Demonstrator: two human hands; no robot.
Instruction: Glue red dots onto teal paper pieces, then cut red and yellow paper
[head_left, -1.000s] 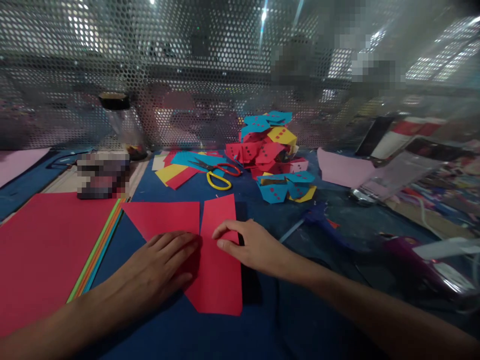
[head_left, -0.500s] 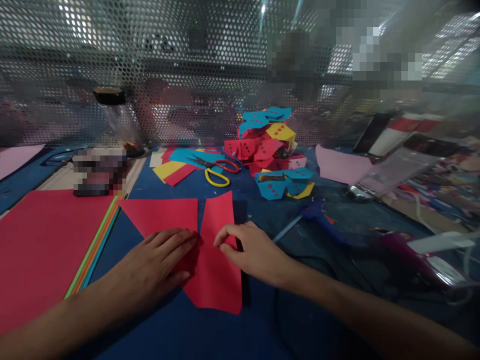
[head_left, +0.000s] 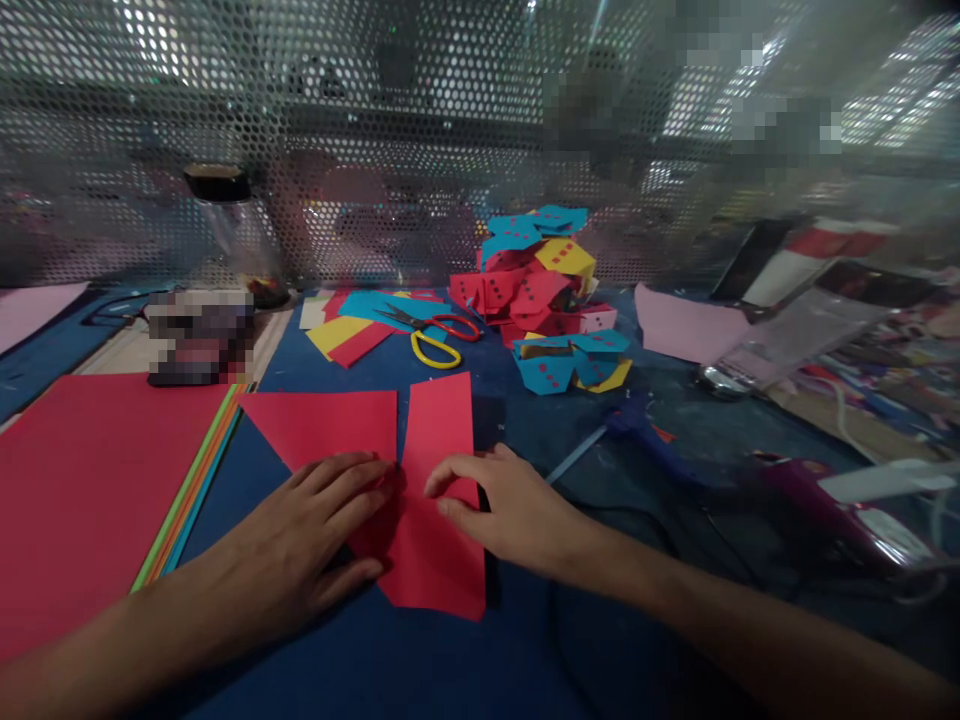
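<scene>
A folded red paper sheet (head_left: 439, 430) lies on the blue table (head_left: 360, 660) in front of me. My left hand (head_left: 300, 535) lies flat on its left flap, fingers stretched out and pressing down. My right hand (head_left: 499, 505) rests on the right flap, with thumb and forefinger pressed on the paper near the middle crease. Neither hand lifts the paper.
A stack of coloured sheets with red on top (head_left: 90, 490) lies at left. Scissors with red and yellow handles (head_left: 431, 335) lie on paper scraps behind. A pile of folded dotted paper pieces (head_left: 544, 290) stands further back. A glue gun (head_left: 825, 500) and a jar (head_left: 236, 235) sit nearby.
My right hand's fingers have slid a little along the crease. The left hand stays pressed flat. The view has shifted slightly.
</scene>
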